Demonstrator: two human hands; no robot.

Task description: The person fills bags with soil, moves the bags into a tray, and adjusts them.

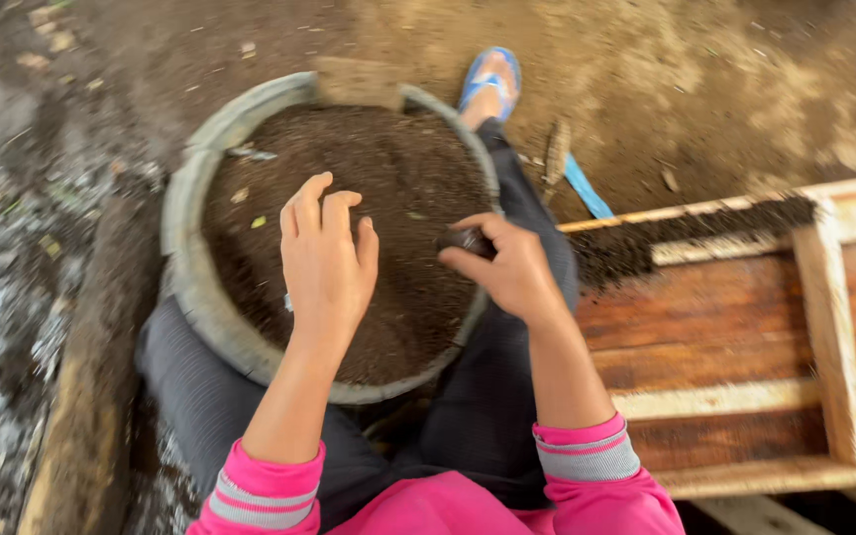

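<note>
One round basin (185, 297), filled almost to the rim with dark soil (398, 198), rested on the seated person's lap. The left hand (324, 263) hovered flat over the soil near the basin's middle, fingers together and slightly curled, gripping nothing. The right hand (507, 267), at the basin's right edge, was pinched shut on one small dark clod (468, 241). Judging by this, the step in hand looked like picking lumps out of the soil; the next move would call for carrying the clod clear of the rim without spilling. One wooden frame (829, 327) lay to the right, with a strip of soil along its far edge. One blue sandal (492, 74) showed beyond the basin.
</note>
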